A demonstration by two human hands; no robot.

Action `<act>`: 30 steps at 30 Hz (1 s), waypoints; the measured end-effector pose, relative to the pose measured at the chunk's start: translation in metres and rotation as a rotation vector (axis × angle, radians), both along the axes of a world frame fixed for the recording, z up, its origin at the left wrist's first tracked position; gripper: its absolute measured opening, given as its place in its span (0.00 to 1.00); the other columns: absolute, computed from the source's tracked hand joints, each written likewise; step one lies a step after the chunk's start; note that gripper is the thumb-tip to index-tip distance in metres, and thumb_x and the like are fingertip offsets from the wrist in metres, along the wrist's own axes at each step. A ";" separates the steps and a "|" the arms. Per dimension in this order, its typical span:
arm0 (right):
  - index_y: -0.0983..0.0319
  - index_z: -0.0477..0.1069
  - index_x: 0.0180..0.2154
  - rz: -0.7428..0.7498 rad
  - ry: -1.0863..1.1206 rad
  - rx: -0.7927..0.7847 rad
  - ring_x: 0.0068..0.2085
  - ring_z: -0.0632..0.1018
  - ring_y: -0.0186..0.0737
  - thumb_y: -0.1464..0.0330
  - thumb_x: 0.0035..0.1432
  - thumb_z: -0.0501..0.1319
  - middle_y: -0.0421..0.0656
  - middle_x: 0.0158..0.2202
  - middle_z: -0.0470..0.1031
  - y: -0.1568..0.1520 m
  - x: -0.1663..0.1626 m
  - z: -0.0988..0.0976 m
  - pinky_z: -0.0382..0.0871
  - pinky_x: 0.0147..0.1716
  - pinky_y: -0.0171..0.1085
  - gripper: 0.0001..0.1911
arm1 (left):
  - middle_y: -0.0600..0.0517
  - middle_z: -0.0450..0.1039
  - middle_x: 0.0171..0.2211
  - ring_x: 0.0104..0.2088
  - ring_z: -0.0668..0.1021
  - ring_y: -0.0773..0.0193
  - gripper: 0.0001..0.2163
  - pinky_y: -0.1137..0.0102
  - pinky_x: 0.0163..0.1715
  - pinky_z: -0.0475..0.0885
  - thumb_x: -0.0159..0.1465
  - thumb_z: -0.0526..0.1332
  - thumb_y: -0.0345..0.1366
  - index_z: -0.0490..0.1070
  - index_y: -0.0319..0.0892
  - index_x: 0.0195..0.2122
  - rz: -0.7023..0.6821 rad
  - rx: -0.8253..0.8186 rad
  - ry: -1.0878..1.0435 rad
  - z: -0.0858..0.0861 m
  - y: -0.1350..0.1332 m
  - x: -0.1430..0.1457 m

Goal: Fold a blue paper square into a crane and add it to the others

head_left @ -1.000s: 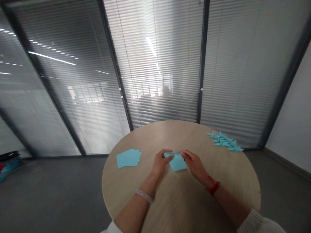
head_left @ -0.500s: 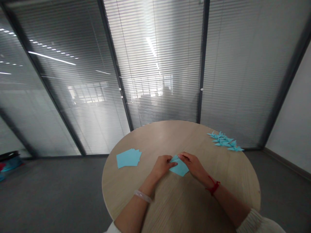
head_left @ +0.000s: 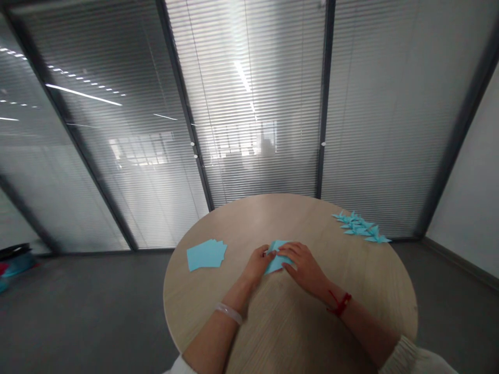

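Note:
A light blue sheet of paper [head_left: 275, 264], partly folded, lies on the round wooden table [head_left: 288, 322] near its middle. My left hand [head_left: 258, 264] pinches the sheet's left edge with curled fingers. My right hand [head_left: 303, 265] lies over the right part of the sheet and presses it down, fingers bent, so much of the paper is hidden. A clear bracelet sits on my left wrist and a red cord on my right wrist.
A fanned stack of flat blue sheets [head_left: 206, 254] lies to the left on the table. Several folded blue paper figures [head_left: 360, 227] are heaped at the far right rim. Behind the table stand glass walls with shut blinds [head_left: 249, 104].
The sheet was turned and shifted slightly left. My right hand moved left onto it and covers more of it; my left hand stayed at its left edge.

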State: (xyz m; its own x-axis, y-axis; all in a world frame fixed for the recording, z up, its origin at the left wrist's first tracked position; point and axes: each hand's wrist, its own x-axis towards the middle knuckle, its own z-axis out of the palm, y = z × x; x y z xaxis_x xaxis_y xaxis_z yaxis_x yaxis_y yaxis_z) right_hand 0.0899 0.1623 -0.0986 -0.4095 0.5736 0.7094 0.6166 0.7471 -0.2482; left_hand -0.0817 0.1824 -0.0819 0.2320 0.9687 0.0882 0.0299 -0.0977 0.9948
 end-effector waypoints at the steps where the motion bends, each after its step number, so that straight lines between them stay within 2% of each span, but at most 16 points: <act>1: 0.58 0.68 0.49 0.005 -0.036 0.009 0.50 0.69 0.45 0.69 0.60 0.56 0.45 0.47 0.73 -0.001 -0.001 0.000 0.60 0.54 0.50 0.14 | 0.51 0.73 0.26 0.27 0.73 0.63 0.16 0.70 0.29 0.66 0.47 0.67 0.46 0.71 0.38 0.29 -0.003 0.003 -0.023 -0.001 0.000 0.000; 5: 0.57 0.70 0.48 -0.034 -0.095 0.042 0.49 0.69 0.45 0.73 0.57 0.58 0.44 0.44 0.73 -0.004 -0.001 0.002 0.55 0.57 0.52 0.16 | 0.48 0.75 0.30 0.30 0.74 0.62 0.16 0.68 0.34 0.67 0.48 0.68 0.43 0.73 0.36 0.32 -0.071 -0.071 -0.142 -0.003 -0.001 -0.001; 11: 0.56 0.75 0.35 -0.078 -0.039 0.097 0.44 0.70 0.43 0.72 0.58 0.59 0.43 0.38 0.72 -0.001 0.001 0.000 0.59 0.53 0.49 0.07 | 0.49 0.76 0.27 0.28 0.75 0.62 0.15 0.68 0.33 0.70 0.48 0.69 0.42 0.73 0.36 0.31 -0.083 -0.188 -0.355 0.001 -0.005 0.001; 19: 0.53 0.77 0.35 -0.079 0.089 0.052 0.47 0.70 0.45 0.69 0.59 0.59 0.43 0.42 0.73 0.001 0.006 0.003 0.62 0.49 0.49 0.08 | 0.44 0.78 0.34 0.38 0.79 0.56 0.12 0.64 0.40 0.73 0.56 0.65 0.37 0.73 0.35 0.38 -0.049 -0.229 -0.514 0.009 -0.005 0.002; 26: 0.52 0.78 0.34 -0.092 0.236 -0.011 0.50 0.68 0.47 0.66 0.57 0.62 0.44 0.47 0.70 0.004 0.007 0.001 0.61 0.52 0.50 0.06 | 0.42 0.78 0.38 0.40 0.79 0.55 0.11 0.61 0.45 0.73 0.60 0.61 0.34 0.71 0.34 0.42 -0.032 -0.233 -0.590 0.014 -0.008 0.003; 30: 0.55 0.78 0.34 -0.082 0.349 -0.107 0.52 0.68 0.46 0.63 0.57 0.62 0.45 0.51 0.68 0.006 0.006 -0.001 0.62 0.53 0.49 0.06 | 0.42 0.78 0.38 0.41 0.79 0.55 0.12 0.61 0.45 0.73 0.60 0.62 0.33 0.70 0.33 0.44 -0.041 -0.216 -0.600 0.015 -0.009 0.004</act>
State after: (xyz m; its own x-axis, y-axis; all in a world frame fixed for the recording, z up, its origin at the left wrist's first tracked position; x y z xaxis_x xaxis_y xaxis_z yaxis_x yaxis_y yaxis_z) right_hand 0.0961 0.1688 -0.1000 -0.1027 0.6730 0.7325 0.5379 0.6570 -0.5283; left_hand -0.0774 0.1738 -0.0671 0.2405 0.9705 0.0181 -0.5381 0.1178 0.8346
